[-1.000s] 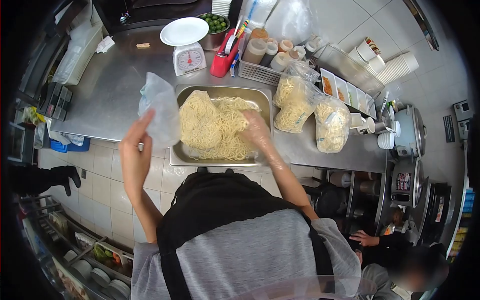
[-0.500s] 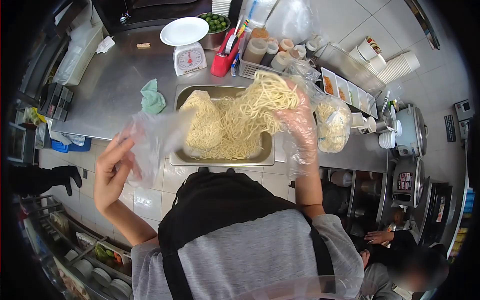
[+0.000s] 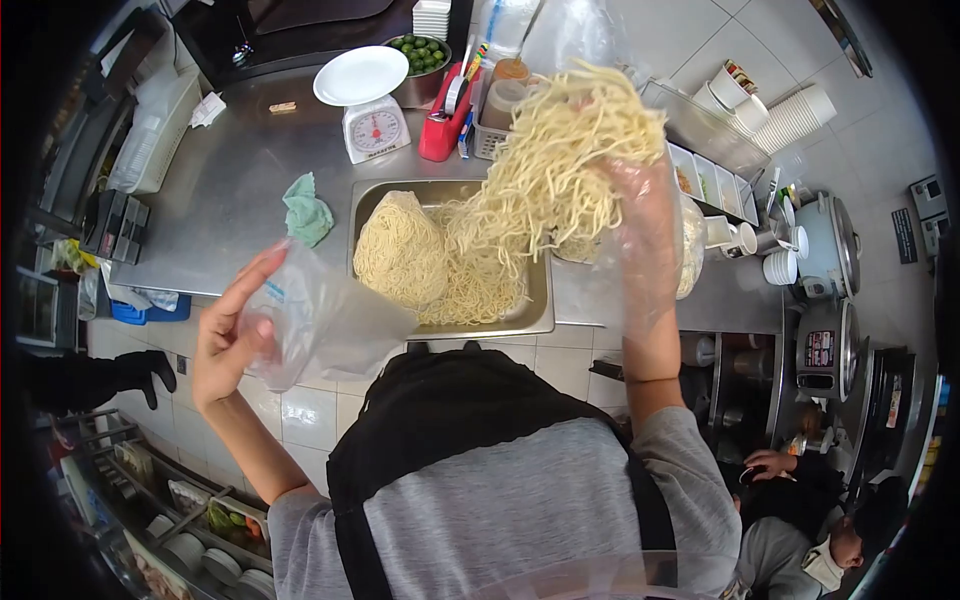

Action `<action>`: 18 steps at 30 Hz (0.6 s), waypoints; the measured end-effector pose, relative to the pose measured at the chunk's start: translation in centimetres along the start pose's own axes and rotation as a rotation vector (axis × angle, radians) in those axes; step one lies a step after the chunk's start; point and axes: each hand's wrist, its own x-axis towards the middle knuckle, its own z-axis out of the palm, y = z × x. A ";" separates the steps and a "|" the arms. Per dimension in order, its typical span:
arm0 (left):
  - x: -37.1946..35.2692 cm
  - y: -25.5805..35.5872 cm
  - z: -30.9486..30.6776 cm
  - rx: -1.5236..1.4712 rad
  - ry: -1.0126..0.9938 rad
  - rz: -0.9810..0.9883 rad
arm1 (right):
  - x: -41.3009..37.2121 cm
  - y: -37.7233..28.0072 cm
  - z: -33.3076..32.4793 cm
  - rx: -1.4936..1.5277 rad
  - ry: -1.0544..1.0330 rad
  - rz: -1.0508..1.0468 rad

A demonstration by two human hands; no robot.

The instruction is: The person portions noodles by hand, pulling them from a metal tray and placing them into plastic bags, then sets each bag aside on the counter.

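My left hand point(image 3: 228, 340) holds a clear plastic bag point(image 3: 335, 325) by its edge, thumb and fingers spread at the bag's side. The bag hangs over the front left of a steel tray point(image 3: 546, 322). My right hand point(image 3: 645, 205), in a clear plastic glove, grips a big clump of noodles point(image 3: 575, 150) raised above the tray's right side. Loose strands trail from the clump toward the noodles lying below. A rounded noodle mound point(image 3: 400, 250) sits in the tray's left half. The right fingertips are mostly hidden by the noodles.
Behind the tray stand a kitchen scale point(image 3: 376, 130) with a white plate point(image 3: 360, 75), a red tape dispenser point(image 3: 440, 130) and a basket of sauce bottles point(image 3: 490, 140). A green cloth point(image 3: 307, 210) lies left of the tray. Another person point(image 3: 800, 500) is at lower right.
My right hand has lifted the noodle clump higher and moved it to the right. The bag in my left hand has swung lower and hangs more openly in view.
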 end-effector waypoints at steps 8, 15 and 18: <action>3.3 -0.5 3.1 -0.337 -0.224 -0.198 | 5.2 -8.0 -1.3 -0.379 -0.328 -0.358; 7.0 -1.2 5.9 -0.356 -0.450 -0.203 | 3.2 -10.8 -4.0 -1.154 -0.697 -0.023; 8.6 -0.6 6.8 -0.338 -0.508 -0.269 | -0.3 -10.4 -4.8 -1.289 -0.893 0.200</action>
